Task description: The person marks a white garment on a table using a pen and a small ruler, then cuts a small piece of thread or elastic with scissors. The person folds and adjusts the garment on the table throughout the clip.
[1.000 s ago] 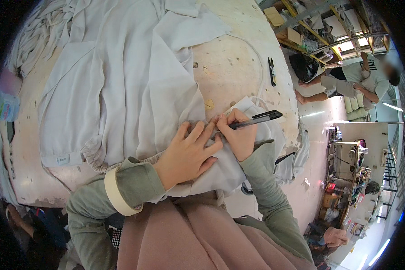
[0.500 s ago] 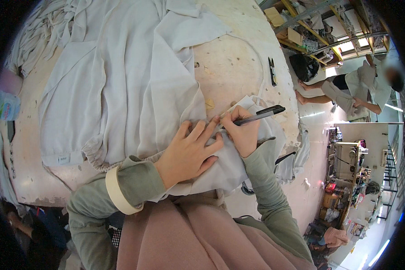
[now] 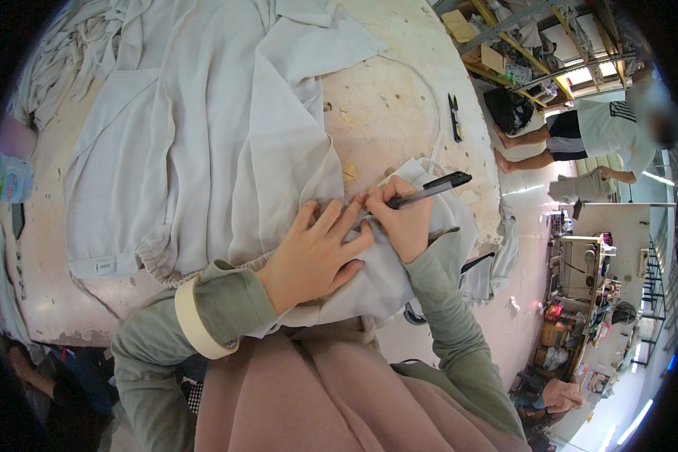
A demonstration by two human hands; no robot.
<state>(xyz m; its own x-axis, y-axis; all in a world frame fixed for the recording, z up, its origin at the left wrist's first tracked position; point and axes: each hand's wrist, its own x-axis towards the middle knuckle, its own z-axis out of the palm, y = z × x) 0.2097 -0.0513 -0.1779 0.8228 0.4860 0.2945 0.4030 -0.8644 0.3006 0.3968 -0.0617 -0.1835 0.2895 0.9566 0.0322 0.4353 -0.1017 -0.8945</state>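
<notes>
A pale grey garment (image 3: 218, 143) with a gathered elastic edge lies spread over the table, its near part hanging toward my body. My left hand (image 3: 318, 252) rests on the cloth with fingers spread, pressing it down. Close beside those fingertips, my right hand (image 3: 403, 222) grips a black pen (image 3: 433, 188) with a clear barrel, cap on its upper end. The pen's tip meets the cloth area by my left index finger, and the fingers partly hide it. Around my left forearm sits a cream roll of tape (image 3: 196, 320).
Two dark slim tools or pens (image 3: 455, 118) lie on the worn table (image 3: 399, 105) at the right. More grey cloth is piled at the far left (image 3: 75, 53), near a plastic package (image 3: 9, 179). Beyond the table, a person (image 3: 603, 132) stands by shelves (image 3: 591, 301).
My right hand and the pen have shifted very slightly left. My left hand stays in place on the cloth. The person at the right has straightened and lowered a piece of cloth.
</notes>
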